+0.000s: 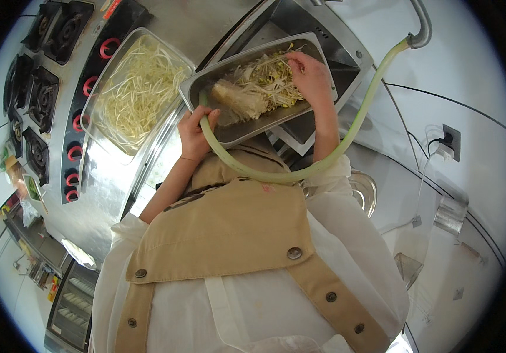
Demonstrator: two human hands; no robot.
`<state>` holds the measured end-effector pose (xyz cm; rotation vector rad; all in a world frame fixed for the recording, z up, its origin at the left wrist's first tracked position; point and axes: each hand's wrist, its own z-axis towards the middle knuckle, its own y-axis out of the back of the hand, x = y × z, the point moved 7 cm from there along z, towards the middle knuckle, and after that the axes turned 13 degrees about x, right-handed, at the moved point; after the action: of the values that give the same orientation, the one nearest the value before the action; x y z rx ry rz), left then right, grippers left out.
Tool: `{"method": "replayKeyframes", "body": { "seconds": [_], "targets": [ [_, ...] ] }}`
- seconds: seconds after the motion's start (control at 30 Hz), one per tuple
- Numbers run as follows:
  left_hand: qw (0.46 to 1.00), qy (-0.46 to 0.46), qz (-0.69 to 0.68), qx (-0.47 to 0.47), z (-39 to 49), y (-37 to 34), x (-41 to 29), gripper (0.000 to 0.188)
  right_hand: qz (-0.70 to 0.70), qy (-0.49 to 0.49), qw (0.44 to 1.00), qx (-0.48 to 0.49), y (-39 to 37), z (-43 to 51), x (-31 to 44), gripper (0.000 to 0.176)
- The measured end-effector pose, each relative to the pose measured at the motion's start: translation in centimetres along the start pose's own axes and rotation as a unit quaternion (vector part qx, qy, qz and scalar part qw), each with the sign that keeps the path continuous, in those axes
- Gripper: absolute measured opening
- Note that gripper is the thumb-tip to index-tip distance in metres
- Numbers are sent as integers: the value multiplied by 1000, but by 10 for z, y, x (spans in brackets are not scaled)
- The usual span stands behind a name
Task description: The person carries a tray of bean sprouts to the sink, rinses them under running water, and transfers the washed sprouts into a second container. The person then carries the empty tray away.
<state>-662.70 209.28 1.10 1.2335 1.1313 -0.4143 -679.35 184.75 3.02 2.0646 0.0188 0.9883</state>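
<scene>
A rectangular stainless steel pan (pixel 253 128) rests across the sink edge before me. In it lie yellow-headed bean sprouts (pixel 275 84) and a pale clump (pixel 239 99) that looks like enoki mushrooms. My left hand (pixel 196 134) grips a pale green hose (pixel 275 176) at the pan's near left corner. The hose end hangs inside the pan, where there seems to be some water. Over the pan's right end is my right hand (pixel 312 79), its bent fingers touching the sprouts. Whether it pinches any cannot be made out.
To the left stands a clear plastic tub (pixel 91 99) of pale sprouts, beside a gas stove (pixel 43 101) with red-ringed knobs. The hose loops past my right forearm to a metal spout (pixel 420 26). Under the pan is a steel sink (pixel 345 84). A plugged wall socket (pixel 451 141) is at right.
</scene>
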Motion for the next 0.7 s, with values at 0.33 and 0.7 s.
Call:
{"method": "replayKeyframes", "body": {
  "seconds": [0.33, 0.7],
  "targets": [
    [1000, -23, -3, -7, 2, 0, -6, 14, -86, 63, 923, 371, -160, -5, 34, 52],
    [1000, -9, 14, -19, 4, 2, -9, 15, -197, 171, 962, 78, -100, -17, 62, 54]
  ]
}}
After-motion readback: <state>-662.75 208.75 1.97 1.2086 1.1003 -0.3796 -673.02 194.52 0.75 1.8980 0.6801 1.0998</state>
